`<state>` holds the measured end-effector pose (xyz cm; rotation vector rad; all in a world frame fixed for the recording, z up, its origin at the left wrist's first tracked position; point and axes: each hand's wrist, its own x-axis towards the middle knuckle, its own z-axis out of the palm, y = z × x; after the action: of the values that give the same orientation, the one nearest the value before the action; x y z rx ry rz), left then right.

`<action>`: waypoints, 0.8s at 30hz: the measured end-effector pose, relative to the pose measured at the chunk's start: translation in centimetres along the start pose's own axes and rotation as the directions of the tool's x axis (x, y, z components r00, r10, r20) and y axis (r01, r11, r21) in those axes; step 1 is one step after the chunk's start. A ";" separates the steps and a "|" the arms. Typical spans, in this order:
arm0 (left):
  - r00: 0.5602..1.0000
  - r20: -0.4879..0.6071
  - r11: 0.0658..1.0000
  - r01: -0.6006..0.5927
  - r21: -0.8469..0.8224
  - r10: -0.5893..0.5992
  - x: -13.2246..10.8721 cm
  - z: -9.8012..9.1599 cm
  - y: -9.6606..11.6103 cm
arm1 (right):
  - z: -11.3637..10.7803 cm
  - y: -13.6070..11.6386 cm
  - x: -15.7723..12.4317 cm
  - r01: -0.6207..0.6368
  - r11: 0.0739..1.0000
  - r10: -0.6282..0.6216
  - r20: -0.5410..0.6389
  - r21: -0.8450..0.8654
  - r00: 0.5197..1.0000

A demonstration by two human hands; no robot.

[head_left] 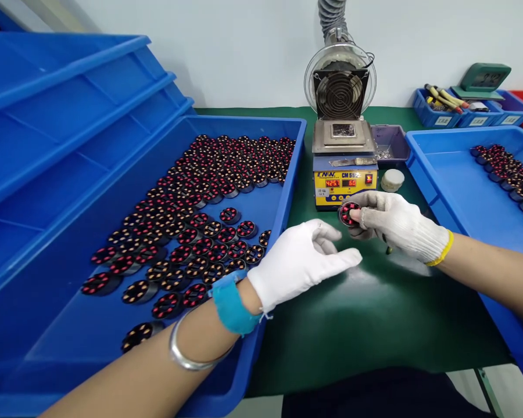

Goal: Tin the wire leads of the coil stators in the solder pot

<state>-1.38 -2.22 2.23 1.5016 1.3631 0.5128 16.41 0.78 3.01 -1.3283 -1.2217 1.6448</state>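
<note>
My right hand point(396, 223), in a white knit glove with a yellow cuff, is closed on a round black motor stator point(347, 213) with red coils. Thumb and fingers pinch it in front of the solder pot point(344, 142). Beside it, my left hand point(303, 258) wears a white glove and a blue wristband; its fingers are spread and hold nothing. That hand hovers by the right rim of a large blue tray point(283, 197), where many similar stators point(226, 235) with red or copper-coloured coils lie.
A second blue tray point(444, 157) at the right holds rows of stators point(512, 174). Stacked blue trays point(70, 110) rise at the left. Near the solder pot are a round white jar point(392, 180), a purple bin point(392, 139), a fan point(341, 96) and small blue bins point(442, 119).
</note>
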 end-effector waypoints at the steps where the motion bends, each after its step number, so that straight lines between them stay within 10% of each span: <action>1: 1.000 0.004 0.999 -0.004 -0.046 0.004 0.2 0.2 0.0 | 0.0 0.1 0.0 0.014 0.999 -0.014 0.006 -0.029 1.000; 5: 0.997 0.069 0.976 -0.022 -0.218 0.038 0.5 0.9 0.3 | 0.4 0.5 -0.2 0.108 0.978 -0.111 -0.006 -0.177 0.994; 11: 0.982 -0.130 0.925 -0.175 -0.338 0.139 -0.7 -0.3 0.4 | 0.3 0.8 -0.1 0.242 0.930 -0.277 -0.095 -0.277 0.956; 16: 0.813 -0.504 0.916 -0.389 -0.096 0.293 -0.2 -0.6 0.1 | 0.3 0.9 -0.3 0.300 0.899 -0.336 -0.065 -0.320 0.939; 24: 0.848 -0.106 0.796 -0.436 0.420 0.520 -0.9 -0.5 0.4 | 0.1 0.4 -0.7 0.329 0.888 -0.387 -0.135 -0.322 0.912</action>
<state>-1.84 -2.84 3.02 2.1990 1.2850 0.7815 16.46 -0.04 2.83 -1.3036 -1.5263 1.0745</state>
